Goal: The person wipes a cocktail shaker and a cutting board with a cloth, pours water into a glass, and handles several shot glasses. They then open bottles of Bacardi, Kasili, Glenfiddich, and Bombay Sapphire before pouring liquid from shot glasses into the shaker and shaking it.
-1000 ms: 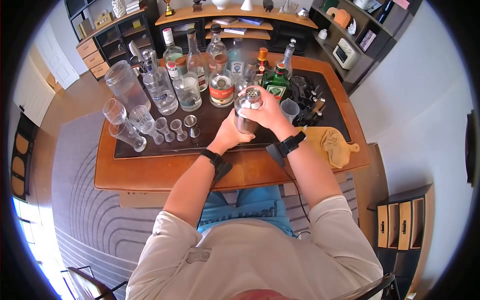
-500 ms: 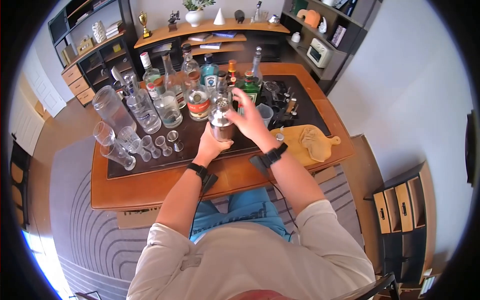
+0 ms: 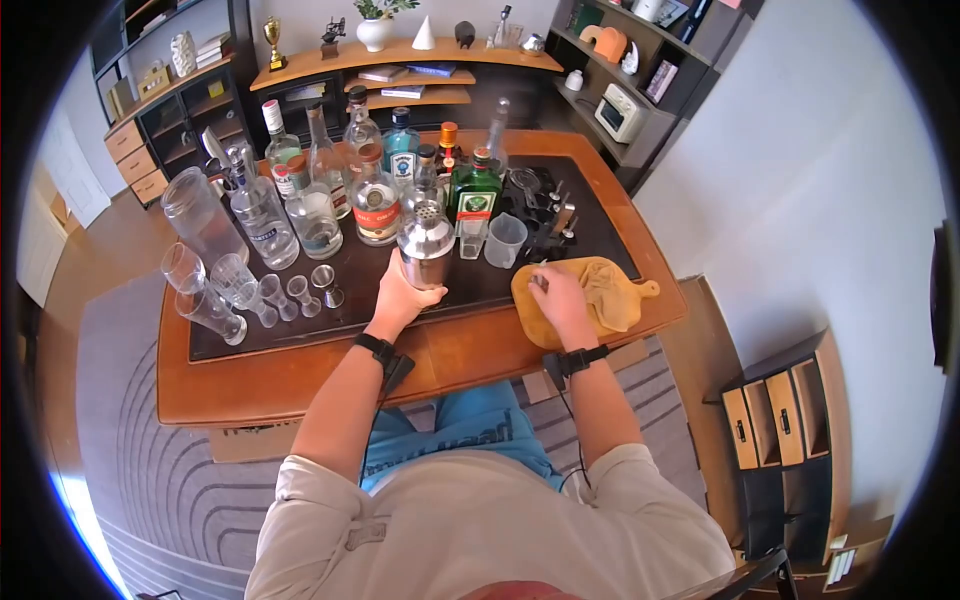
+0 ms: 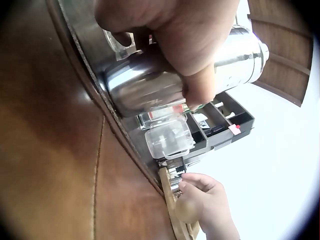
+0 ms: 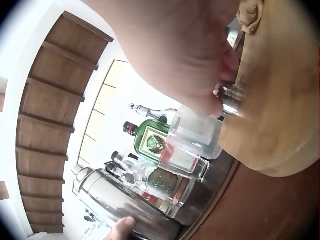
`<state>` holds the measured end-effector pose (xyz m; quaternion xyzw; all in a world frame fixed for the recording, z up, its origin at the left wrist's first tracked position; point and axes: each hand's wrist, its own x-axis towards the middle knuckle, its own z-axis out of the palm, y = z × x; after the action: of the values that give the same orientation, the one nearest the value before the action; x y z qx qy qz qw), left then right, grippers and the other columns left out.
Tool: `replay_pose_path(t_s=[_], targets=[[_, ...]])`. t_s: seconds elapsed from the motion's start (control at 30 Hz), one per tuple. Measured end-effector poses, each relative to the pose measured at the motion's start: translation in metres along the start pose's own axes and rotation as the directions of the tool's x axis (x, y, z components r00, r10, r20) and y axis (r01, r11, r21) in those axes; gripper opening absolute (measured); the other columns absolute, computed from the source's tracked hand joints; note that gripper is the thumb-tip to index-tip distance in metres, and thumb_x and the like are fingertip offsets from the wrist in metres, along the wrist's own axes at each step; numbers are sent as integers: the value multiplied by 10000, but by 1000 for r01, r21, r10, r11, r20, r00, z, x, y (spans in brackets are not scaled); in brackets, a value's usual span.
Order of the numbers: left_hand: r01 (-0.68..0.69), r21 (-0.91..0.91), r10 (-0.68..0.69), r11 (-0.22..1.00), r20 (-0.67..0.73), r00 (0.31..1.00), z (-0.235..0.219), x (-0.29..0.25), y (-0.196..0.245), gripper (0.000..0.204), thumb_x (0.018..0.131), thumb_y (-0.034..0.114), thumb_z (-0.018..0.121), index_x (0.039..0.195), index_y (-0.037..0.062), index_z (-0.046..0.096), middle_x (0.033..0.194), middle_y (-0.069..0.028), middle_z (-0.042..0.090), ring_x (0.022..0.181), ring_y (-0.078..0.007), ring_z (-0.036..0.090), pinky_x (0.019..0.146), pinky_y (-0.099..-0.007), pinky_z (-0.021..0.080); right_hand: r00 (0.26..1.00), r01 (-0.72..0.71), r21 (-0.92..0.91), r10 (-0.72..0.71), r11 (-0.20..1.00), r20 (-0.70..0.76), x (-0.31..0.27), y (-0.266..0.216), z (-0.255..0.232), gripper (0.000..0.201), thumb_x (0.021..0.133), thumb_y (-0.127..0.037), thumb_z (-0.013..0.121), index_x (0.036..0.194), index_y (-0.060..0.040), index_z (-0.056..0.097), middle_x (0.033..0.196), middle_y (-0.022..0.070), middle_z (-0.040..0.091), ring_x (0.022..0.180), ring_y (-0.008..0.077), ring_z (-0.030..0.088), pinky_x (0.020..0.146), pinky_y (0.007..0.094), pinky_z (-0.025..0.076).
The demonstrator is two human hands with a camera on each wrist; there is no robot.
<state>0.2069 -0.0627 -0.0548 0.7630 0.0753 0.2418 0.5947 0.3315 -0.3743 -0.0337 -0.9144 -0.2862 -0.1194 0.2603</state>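
In the middle of the head view, the left hand (image 3: 402, 293) grips the lower body of a metal shaker (image 3: 427, 252), its fingers and thumb curled round the side. The shaker is upright over the dark inset (image 3: 372, 318) of the desk (image 3: 300, 375), with the strainer holes in its top exposed. Right of centre, the right hand (image 3: 563, 302) is over the left part of a wooden board (image 3: 536, 322), its fingers bent and nearly closed, the tips pinching a small metal cap (image 5: 230, 100). Whether the cap touches the board cannot be told. A crumpled brown cloth (image 3: 612, 297) lies on the board just right of that hand.

Between the shaker and the board, a little higher in the frame, a small clear glass (image 3: 471, 243) stands beside a translucent plastic cup (image 3: 505, 243), with a green bottle (image 3: 476, 192) behind them. More bottles cluster at the upper left of the shaker, among them one with a red and white label (image 3: 376, 215). Further left are a metal jigger (image 3: 326, 286) and several empty glasses (image 3: 236, 283)
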Motion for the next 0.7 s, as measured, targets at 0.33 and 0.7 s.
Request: replay_pose_path(t_s=[0.33, 0.7], targets=[[28, 66, -27, 997, -16, 1000, 0, 0, 2, 933, 635, 243, 984, 1418, 72, 506, 1287, -161, 716, 1210, -296, 706, 1060, -420, 546, 899, 438, 519, -341, 734, -276, 76, -185, -79, 279, 913, -34, 774, 1188, -9, 739, 1167, 128, 705, 930, 259, 723, 816, 369, 590], [47, 98, -45, 994, -19, 999, -3, -1, 9, 1006, 601, 273, 986, 1460, 92, 495, 1282, -134, 722, 1226, -322, 696, 1090, -433, 496, 842, 480, 448, -539, 754, 3, 117, -195, -42, 237, 942, -101, 729, 1168, -51, 783, 1232, 124, 762, 1108, 321, 710, 980, 400, 564]])
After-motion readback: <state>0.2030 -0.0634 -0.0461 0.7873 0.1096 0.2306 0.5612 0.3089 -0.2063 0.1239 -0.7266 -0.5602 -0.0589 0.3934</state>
